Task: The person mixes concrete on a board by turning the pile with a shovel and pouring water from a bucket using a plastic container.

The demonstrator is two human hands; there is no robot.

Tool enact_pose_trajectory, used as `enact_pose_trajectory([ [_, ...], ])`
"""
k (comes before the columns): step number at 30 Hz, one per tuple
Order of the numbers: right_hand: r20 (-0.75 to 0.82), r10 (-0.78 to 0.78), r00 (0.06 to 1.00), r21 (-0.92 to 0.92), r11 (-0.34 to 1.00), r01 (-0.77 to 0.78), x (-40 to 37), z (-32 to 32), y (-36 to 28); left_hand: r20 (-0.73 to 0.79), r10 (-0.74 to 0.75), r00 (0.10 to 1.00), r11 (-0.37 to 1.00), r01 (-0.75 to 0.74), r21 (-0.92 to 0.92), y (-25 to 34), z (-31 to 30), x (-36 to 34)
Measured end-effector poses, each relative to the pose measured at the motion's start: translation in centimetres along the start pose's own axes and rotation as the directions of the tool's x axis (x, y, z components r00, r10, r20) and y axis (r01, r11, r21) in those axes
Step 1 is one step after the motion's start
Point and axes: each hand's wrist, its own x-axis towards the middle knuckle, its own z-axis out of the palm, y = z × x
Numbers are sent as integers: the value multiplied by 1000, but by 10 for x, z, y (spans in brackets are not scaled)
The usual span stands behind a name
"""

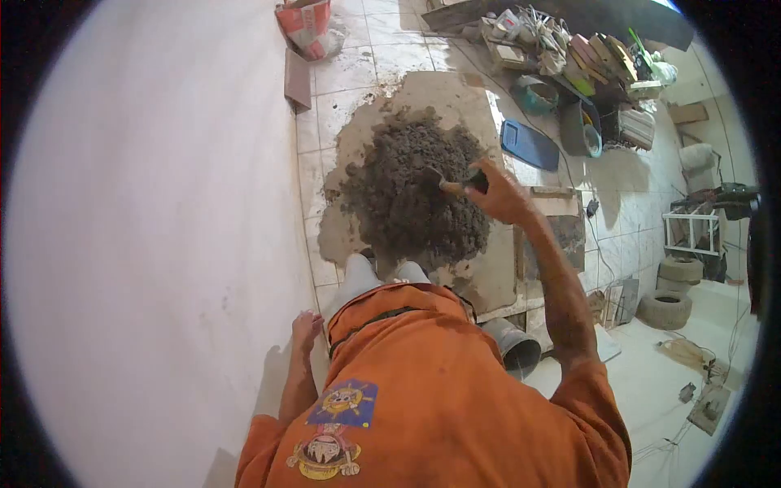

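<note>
My right hand (495,195) is closed around the handle of a trowel (450,187). The trowel's blade overlaps a heap of dark grey wet mortar (399,203) on the floor. My left hand (307,328) hangs low beside the white wall, its fingers loosely apart with nothing in them. Around the heap a wet, greyish patch (443,89) of mix spreads over the tiles. My feet stand at the near edge of the heap.
A white wall (163,228) runs close along my left. A red and white bag (305,28) lies at the far left. On the right are a blue plastic lid (530,145), buckets (579,128), piled clutter and tyres (665,310). A metal bucket (512,346) sits by my right side.
</note>
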Motion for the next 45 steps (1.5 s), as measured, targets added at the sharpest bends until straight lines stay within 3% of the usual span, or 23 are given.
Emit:
enact_pose_trajectory([
  [1, 39, 56, 998, 11, 998, -57, 3, 2, -14, -19, 6, 1000, 999, -6, -36, 4, 6, 7],
  [2, 88, 106, 990, -32, 994, -104, 12, -9, -25, 107, 335, 936, 840, -348, 417, 6, 5, 20],
  [4, 209, 250, 945, -111, 967, -231, 13, -39, -49, 625, 497, 602, -195, -625, 756, 0, -18, 20],
  [6, 154, 56, 986, -86, 995, -43, 14, -74, -70, 453, 625, 635, 294, -730, 618, -7, -16, 40],
  [7, 179, -1, 984, -9, 1000, 3, 10, -95, -80, 320, 556, 767, 571, -633, 523, -10, -21, 27],
  [10, 145, -23, 989, -11, 1000, 25, -10, -174, -138, -65, -29, 997, 996, 24, -82, 24, 9, -20],
  [12, 175, -24, 984, -106, 993, 43, -18, -201, -165, 16, -49, 999, 997, 50, -67, 6, -8, 5],
  [15, 252, -44, 967, -64, 996, 62, -18, -176, -139, 133, 212, 968, 850, -250, 464, -4, -17, 11],
  [17, 341, -101, 935, -77, 988, 135, 1, -126, -103, 109, 265, 958, 844, -286, 454, 1, 0, 5],
  [19, 380, -106, 919, -82, 986, 148, 13, -39, -55, -43, 67, 997, 993, -70, -97, 10, 21, -13],
  [20, 420, -70, 905, -37, 995, 94, 13, -7, -38, -70, 16, 997, 994, -23, -104, 7, 17, -16],
  [22, 386, -130, 913, -113, 976, 187, 15, -4, -38, -109, -59, 992, 989, 43, -143, 2, 18, -9],
  [24, 385, -133, 913, -150, 967, 204, -9, -9, -49, -62, -36, 997, 978, 48, 204, -35, -22, 9],
  [26, 369, -150, 917, -189, 954, 232, -6, -52, -79, 30, 7, 1000, 984, -12, 177, -28, -22, 41],
  [28, 349, -151, 925, -198, 953, 230, -21, -107, -109, 131, -23, 991, 989, 41, -139, -35, -41, 12],
  [29, 331, -115, 937, -245, 948, 203, -28, -138, -128, -89, -49, 995, 997, 43, -67, -5, -11, -18],
  [30, 303, -85, 949, -299, 937, 179, -37, -163, -145, -22, -1, 1000, 958, 7, 285, 21, -1, -26],
  [32, 319, -85, 944, -225, 961, 162, -52, -187, -162, 130, -3, 991, 545, -108, 832, 41, 10, -35],
  [35, 409, -95, 907, -68, 989, 135, -56, -168, -146, -31, -39, 999, 999, 39, -31, 9, -2, 6],
  [38, 377, -239, 895, -98, 950, 296, -42, -77, -97, -28, 29, 999, 998, -30, -61, 33, 19, -11],
  [40, 555, -98, 826, -129, 971, 202, -34, -10, -62, -30, 43, 999, 999, -43, -14, 36, 17, -8],
  [43, 541, 109, 834, -355, 929, 109, -22, -23, -73, 74, 151, 986, 987, -154, 44, 47, 15, 6],
  [45, 456, -26, 890, -261, 952, 162, -21, -53, -67, 36, 111, 993, 993, -113, 41, 49, 8, 0],
])
